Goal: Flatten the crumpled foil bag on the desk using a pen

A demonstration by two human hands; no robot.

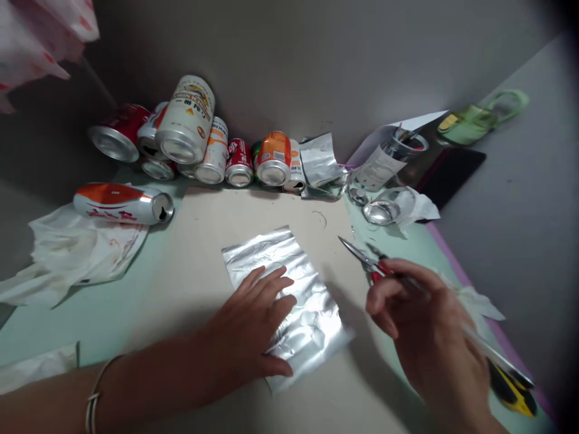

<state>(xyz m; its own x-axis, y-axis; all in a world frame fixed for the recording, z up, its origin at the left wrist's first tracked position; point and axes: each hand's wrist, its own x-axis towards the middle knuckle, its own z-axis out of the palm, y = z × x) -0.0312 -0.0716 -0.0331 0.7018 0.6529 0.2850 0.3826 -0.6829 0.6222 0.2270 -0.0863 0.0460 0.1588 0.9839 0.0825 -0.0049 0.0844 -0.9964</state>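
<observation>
My left hand (253, 319) lies with fingers spread on a crinkled silver metal sheet (312, 301). The sheet rests at an angle on a pale board (181, 289). To the right, my right hand (434, 331) is closed around a slim silver pen-like tool (502, 355), whose rear end sticks out past the wrist side. Its dark tip points up and left, clear of the sheet. Beside those fingers are scissors (357, 250) with red handles, blades toward the upper left; the fingers partly hide the handles.
Several drink cans (185, 120) stand along the wall. One orange-white can (122, 204) lies on white tissue (81, 247) at left. Cut metal pieces (319, 160), a jar of tools (380, 163), a can bottom (382, 212) and a yellow-black tool (513, 389) are also around.
</observation>
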